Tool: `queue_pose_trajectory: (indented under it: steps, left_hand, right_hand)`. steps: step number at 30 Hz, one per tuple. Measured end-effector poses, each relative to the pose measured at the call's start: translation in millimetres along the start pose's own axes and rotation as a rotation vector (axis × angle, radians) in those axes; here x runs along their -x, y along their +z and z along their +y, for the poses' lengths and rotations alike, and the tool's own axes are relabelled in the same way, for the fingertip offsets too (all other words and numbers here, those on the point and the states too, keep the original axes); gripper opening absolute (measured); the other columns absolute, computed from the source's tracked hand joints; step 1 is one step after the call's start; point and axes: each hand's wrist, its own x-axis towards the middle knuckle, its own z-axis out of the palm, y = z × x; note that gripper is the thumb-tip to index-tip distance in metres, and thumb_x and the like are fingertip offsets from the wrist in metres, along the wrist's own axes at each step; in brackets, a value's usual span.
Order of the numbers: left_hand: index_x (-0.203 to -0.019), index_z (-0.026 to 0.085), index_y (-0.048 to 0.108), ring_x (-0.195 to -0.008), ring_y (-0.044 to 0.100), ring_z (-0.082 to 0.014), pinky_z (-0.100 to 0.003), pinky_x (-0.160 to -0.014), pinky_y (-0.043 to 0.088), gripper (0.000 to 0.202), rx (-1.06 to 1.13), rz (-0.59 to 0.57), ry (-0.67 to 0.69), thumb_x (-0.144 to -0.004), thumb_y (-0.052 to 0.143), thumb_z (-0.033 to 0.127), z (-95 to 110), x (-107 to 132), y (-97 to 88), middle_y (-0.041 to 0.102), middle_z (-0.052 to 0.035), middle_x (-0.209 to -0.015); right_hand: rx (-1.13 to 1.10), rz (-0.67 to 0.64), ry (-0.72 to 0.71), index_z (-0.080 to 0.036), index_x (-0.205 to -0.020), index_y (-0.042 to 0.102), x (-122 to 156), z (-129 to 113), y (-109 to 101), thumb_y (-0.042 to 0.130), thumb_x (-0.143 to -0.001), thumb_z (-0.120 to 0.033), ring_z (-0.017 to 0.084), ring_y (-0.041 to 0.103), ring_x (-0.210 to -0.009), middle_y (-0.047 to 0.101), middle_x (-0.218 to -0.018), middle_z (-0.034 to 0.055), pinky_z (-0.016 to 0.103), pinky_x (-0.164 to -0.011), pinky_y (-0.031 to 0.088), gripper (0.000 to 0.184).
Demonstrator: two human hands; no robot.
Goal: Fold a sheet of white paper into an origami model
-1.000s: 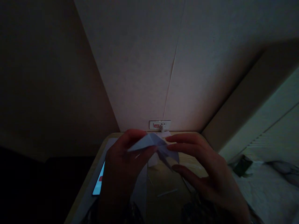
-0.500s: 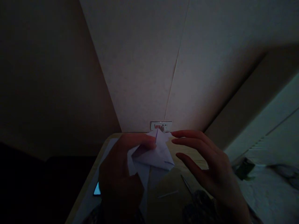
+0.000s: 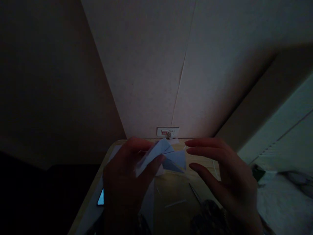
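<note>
A folded piece of white paper [image 3: 174,160] is pinched between the thumb and fingers of my left hand [image 3: 127,176], above the table. Its flaps stand out at angles, and part of it is hidden by my fingers. To the right of the paper, my right hand [image 3: 227,176] is held apart from it, thumb and fingers spread with nothing between them. Below my right hand, what looks like the blade of a pair of scissors [image 3: 195,193] lies on the table, partly covered by my dark sleeve. A thin white strip [image 3: 175,203] lies to its left.
The small wooden table [image 3: 171,186] stands against the wall. A white sheet [image 3: 148,199] and a lit phone [image 3: 101,198] lie on its left side. A wall socket [image 3: 161,132] with a plug is behind. At right, dim objects rest on a pale surface [image 3: 274,205].
My left hand has turned the folded paper, so another side and a spread flap now face me. My right hand has shifted slightly right, still spread.
</note>
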Motion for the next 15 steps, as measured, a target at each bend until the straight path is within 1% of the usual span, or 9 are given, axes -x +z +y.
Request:
queue_pose_trajectory:
  steps: [1,2,3,5,7,9,12,14,15]
  left_hand:
    - [-0.066,0.03,0.069,-0.069,0.067,-0.0145,-0.024,-0.067,0.055,0.02,0.002,0.038,-0.006,-0.065,0.082,0.014,-0.6,-0.5,2.6,0.069,0.0094,-0.067]
    - [-0.066,0.029,0.069,-0.067,0.068,-0.0145,-0.023,-0.065,0.055,0.02,0.004,0.05,-0.023,-0.063,0.082,0.015,-1.5,-1.4,4.3,0.071,0.0095,-0.067]
    - [-0.066,0.028,0.069,-0.065,0.069,-0.0143,-0.022,-0.062,0.055,0.019,0.009,0.039,-0.046,-0.062,0.082,0.016,-2.6,-2.7,5.0,0.071,0.0093,-0.065]
    - [-0.065,0.026,0.069,-0.061,0.067,-0.0127,-0.019,-0.057,0.054,0.015,0.014,-0.024,-0.082,-0.062,0.081,0.017,-5.6,-5.7,4.4,0.071,0.0088,-0.063]
    - [-0.065,0.024,0.069,-0.057,0.065,-0.0114,-0.016,-0.053,0.052,0.013,0.029,-0.072,-0.099,-0.063,0.08,0.017,-9.1,-8.1,3.0,0.07,0.0081,-0.06]
    - [-0.066,0.023,0.071,-0.057,0.064,-0.0107,-0.016,-0.052,0.051,0.011,0.036,-0.075,-0.102,-0.063,0.08,0.018,-12.2,-9.0,2.5,0.07,0.0072,-0.061]
    - [-0.067,0.023,0.072,-0.059,0.065,-0.0113,-0.017,-0.053,0.052,0.012,0.06,-0.093,-0.114,-0.063,0.081,0.017,-14.2,-7.8,2.4,0.072,0.0063,-0.064]
    - [-0.066,0.024,0.07,-0.06,0.066,-0.0112,-0.018,-0.056,0.053,0.014,0.066,-0.116,-0.053,-0.066,0.081,0.014,-14.2,-6.8,0.6,0.07,0.0072,-0.064]
    - [-0.066,0.025,0.071,-0.062,0.067,-0.0112,-0.018,-0.059,0.054,0.015,0.046,-0.125,0.021,-0.068,0.081,0.014,-14.2,-6.5,-1.1,0.07,0.0074,-0.065]
  right_hand:
    - [-0.018,0.015,0.005,-0.028,-0.115,0.064,0.9,-0.3,0.1,0.068,-0.089,-0.01,0.018,0.066,-0.106,0.071,-0.112,0.0022,0.031,-0.093,0.056,0.032]
    - [-0.038,0.03,0.005,-0.027,-0.116,0.064,1.5,-0.5,0.4,0.068,-0.088,-0.009,0.018,0.066,-0.105,0.071,-0.111,0.0017,0.03,-0.093,0.056,0.033]
    - [-0.058,0.04,0.0,-0.027,-0.116,0.064,1.6,-0.7,0.7,0.068,-0.088,-0.009,0.017,0.066,-0.104,0.07,-0.111,0.0013,0.028,-0.093,0.055,0.034]
    - [-0.091,0.042,-0.024,-0.025,-0.117,0.064,0.9,-1.4,1.0,0.068,-0.088,-0.008,0.015,0.065,-0.104,0.07,-0.11,0.0008,0.025,-0.093,0.054,0.034]
    - [-0.092,0.008,-0.062,-0.023,-0.117,0.064,-0.5,-2.4,0.6,0.068,-0.088,-0.007,0.014,0.064,-0.105,0.068,-0.111,0.0008,0.022,-0.093,0.053,0.033]
    - [-0.066,-0.036,-0.091,-0.021,-0.117,0.064,-1.3,-3.5,-0.9,0.067,-0.089,-0.006,0.013,0.064,-0.105,0.067,-0.112,0.0013,0.02,-0.093,0.052,0.032]
    - [-0.019,-0.085,-0.112,-0.022,-0.118,0.064,-0.8,-3.9,-4.0,0.064,-0.09,-0.005,0.012,0.064,-0.105,0.065,-0.115,0.0018,0.019,-0.092,0.053,0.032]
    - [0.01,-0.118,-0.105,-0.022,-0.117,0.064,-0.4,-2.9,-5.4,0.06,-0.09,-0.003,0.011,0.063,-0.106,0.064,-0.116,0.0016,0.018,-0.092,0.053,0.033]
    - [0.024,-0.133,-0.093,-0.022,-0.117,0.064,-0.5,-2.0,-5.6,0.058,-0.091,-0.002,0.011,0.063,-0.107,0.064,-0.116,0.0015,0.018,-0.092,0.052,0.034]
